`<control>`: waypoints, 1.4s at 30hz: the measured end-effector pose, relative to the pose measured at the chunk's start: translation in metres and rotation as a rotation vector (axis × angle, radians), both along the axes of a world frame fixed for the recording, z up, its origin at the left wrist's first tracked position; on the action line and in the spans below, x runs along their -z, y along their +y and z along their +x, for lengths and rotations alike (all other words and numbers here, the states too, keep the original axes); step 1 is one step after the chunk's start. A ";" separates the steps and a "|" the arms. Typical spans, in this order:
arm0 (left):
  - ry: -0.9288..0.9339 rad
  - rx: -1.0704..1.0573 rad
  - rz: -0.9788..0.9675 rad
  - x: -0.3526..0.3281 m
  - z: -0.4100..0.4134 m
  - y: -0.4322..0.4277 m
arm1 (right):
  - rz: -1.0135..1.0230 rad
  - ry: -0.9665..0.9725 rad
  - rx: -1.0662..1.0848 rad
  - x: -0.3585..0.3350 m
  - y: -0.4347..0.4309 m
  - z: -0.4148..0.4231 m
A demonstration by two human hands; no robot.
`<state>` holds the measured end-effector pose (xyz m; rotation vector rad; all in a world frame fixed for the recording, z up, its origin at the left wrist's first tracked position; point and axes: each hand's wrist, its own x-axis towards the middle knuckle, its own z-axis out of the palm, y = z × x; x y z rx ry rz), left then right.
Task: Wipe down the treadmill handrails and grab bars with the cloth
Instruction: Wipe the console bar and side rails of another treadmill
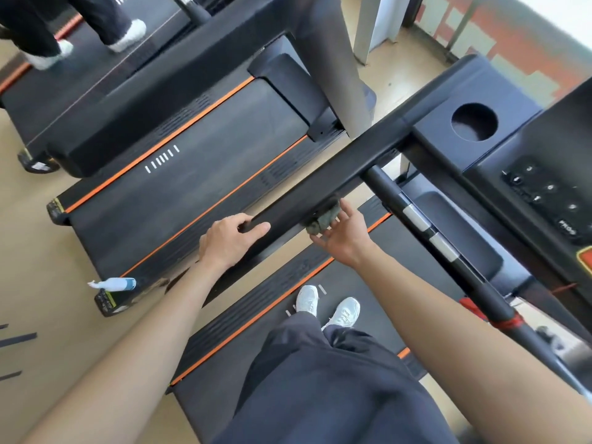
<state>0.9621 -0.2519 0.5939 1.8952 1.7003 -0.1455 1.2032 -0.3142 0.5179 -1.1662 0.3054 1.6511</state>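
While only the head view is on offer, it covers the work: the wipe is mid-step on the left handrail [323, 187], a flat black bar running from the console [544, 193] back toward the person.

Left hand [230, 238] grips the rail's free end, fingers curled over the top, steadying. Right hand [344, 233] holds the bunched grey-green cloth [323, 217] between thumb and fingers, pressed against the rail's near edge and underside, just beside the left hand.

Judgement: the end stretch of this rail is being done. The next move probably calls for sliding the cloth up the bar toward the console with firm contact, then moving to the round grab bar [416, 219] with silver sensor bands, which crosses just right of the hand. The left hand would have to lift for the very tip to get wiped.

Hard to tell:
- the rail's underside, and how far the cloth wraps it, are hidden
- right fingertips partly behind the cloth
- the right-side handrail is out of frame
- the console is cut off at the edge
- whether any surface is already clean

A spray bottle [112, 285] sits on the rear corner of the neighbouring treadmill [192, 174], well apart from both hands.
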 end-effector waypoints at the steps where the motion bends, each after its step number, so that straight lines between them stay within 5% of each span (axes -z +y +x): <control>1: 0.018 0.014 -0.005 -0.001 0.005 0.004 | -0.004 -0.020 0.018 0.000 0.002 0.002; 8: -0.168 0.152 -0.036 -0.005 0.065 0.028 | 0.014 -0.182 0.074 -0.004 0.013 0.013; 15: -0.084 0.274 -0.009 0.004 0.075 0.026 | 0.025 -0.251 0.110 -0.007 0.015 0.018; 33: -0.092 0.240 0.030 -0.004 0.080 0.021 | -0.046 0.079 -0.130 -0.008 -0.033 -0.076; 42: -0.090 0.232 0.038 -0.003 0.081 0.020 | 0.028 -0.094 0.015 -0.042 -0.026 -0.020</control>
